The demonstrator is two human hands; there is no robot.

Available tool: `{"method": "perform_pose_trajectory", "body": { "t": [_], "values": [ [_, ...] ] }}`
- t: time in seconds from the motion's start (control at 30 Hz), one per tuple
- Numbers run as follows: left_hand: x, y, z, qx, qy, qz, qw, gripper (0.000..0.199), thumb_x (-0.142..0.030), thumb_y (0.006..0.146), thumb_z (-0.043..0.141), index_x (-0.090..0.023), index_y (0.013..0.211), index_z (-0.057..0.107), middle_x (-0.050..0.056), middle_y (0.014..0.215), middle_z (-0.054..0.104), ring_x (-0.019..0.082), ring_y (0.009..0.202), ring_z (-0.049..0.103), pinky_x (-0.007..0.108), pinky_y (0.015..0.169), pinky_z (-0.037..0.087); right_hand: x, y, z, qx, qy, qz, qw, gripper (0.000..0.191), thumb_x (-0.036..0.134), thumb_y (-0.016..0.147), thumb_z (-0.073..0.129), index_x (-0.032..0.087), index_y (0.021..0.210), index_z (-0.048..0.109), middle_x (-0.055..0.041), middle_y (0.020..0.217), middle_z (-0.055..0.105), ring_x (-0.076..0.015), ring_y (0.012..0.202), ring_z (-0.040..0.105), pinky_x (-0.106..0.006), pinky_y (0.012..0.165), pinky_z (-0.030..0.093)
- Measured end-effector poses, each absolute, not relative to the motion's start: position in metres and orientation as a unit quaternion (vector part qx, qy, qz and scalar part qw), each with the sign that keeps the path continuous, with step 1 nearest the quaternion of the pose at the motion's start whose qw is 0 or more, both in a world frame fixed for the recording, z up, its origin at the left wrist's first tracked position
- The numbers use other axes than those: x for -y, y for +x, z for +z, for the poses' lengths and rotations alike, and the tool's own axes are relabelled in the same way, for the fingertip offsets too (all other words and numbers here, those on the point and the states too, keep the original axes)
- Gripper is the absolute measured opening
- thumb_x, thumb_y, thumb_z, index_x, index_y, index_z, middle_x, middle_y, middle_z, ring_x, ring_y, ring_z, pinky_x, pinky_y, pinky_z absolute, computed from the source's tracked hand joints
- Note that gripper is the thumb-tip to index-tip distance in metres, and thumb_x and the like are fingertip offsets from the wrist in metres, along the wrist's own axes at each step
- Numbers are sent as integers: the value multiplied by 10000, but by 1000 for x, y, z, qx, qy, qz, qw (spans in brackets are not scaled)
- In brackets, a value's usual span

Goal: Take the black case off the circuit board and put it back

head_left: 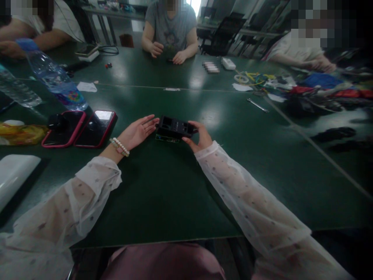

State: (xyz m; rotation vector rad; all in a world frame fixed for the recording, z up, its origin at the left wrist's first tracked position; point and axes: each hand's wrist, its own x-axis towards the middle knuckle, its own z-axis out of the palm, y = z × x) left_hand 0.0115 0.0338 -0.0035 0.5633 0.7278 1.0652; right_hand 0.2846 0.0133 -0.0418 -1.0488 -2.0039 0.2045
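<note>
A small black plastic housing point(176, 126) with square recesses on top is at the middle of the dark green table point(175, 194). Along its lower front edge shows a green circuit board point(166, 138). My right hand point(200, 136) grips the housing's right end between thumb and fingers. At the left end is my left hand point(140, 133), palm turned inward and fingers stretched out, the fingertips at or very near the housing. Whether they touch it I cannot tell. Left of that hand lie two phones in red cases point(96, 128).
Plastic bottles point(58, 77) stand at the left, near a yellow bag point(23, 132) and a white object point(14, 175). A wrench point(257, 105) lies to the right, before piled cables and cloth point(326, 85). Other people sit around the table, one directly opposite point(171, 31).
</note>
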Motion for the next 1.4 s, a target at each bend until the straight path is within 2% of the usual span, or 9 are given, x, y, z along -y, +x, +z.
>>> {"method": "perform_pose_trajectory", "body": {
  "t": [0.27,0.6,0.9,1.1,1.27,1.4],
  "values": [
    [-34,10,-5,-325,266,489,764,259,-175,986,461,-129,1143,662,102,1158,708,140,983,688,222,843,554,-13,286,-45,839,-432,86,320,605,400,814,679,212,1345,458,-143,1271,610,-330,1163,578,-555,979,495],
    [-36,10,-6,-335,265,490,760,317,-159,972,477,-157,1252,626,102,1150,716,150,969,701,236,832,567,-12,284,-41,828,-451,113,313,610,365,789,719,252,1331,464,-121,1266,611,-330,1176,588,-559,964,510],
    [-35,10,-6,-331,271,488,761,251,-172,985,462,-128,1124,667,108,1158,706,155,1010,682,243,873,546,-15,286,-47,827,-447,120,319,626,359,782,728,234,1335,464,-145,1251,603,-334,1170,596,-550,942,524],
    [-34,10,-5,-336,274,488,757,253,-176,978,474,-138,1128,673,104,1134,711,160,1007,677,255,873,537,-11,285,-47,811,-446,138,353,581,349,807,689,241,1327,454,-135,1248,592,-309,1155,604,-533,947,525],
    [-33,12,-4,-331,262,492,761,253,-168,980,464,-124,1111,675,92,1047,723,149,967,681,244,874,529,-11,283,-44,782,-422,138,437,594,445,826,652,226,1324,413,-145,1266,571,-293,1152,602,-478,901,545],
    [-34,12,-5,-321,267,496,761,252,-163,988,443,-112,1068,677,102,1070,721,161,1008,679,252,902,525,-21,288,-47,723,-443,150,508,598,515,839,613,242,1318,381,-132,1261,563,-278,1123,612,-442,850,554]
  ]
}}
